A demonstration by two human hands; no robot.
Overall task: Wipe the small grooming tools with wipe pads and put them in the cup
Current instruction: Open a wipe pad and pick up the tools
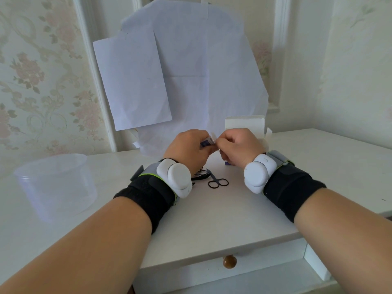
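Left hand [186, 147] and right hand [237, 145] pinch one small wipe packet [206, 142], apparently sealed, above the scissors [216, 181]. Left of the scissors: clear cup [55, 183]. White dresser top [233, 219]; floral wallpaper [38, 81] behind.

Wipe pad packet [206, 143]: a small white sachet with blue-purple print, pinched between the fingertips of the left hand [187, 148] and the right hand [238, 145], raised above the tabletop; largely hidden by the curled fingers. Small scissors [216, 180]: dark, two round finger loops toward the viewer, blades pointing away, lying flat below and between the two hands. A second dark tool [199, 175]: just left of the scissors, partly covered by the left wrist; its kind cannot be told. Cup [56, 183]: clear plastic, upright, mouth open, standing well to the left of the left hand.
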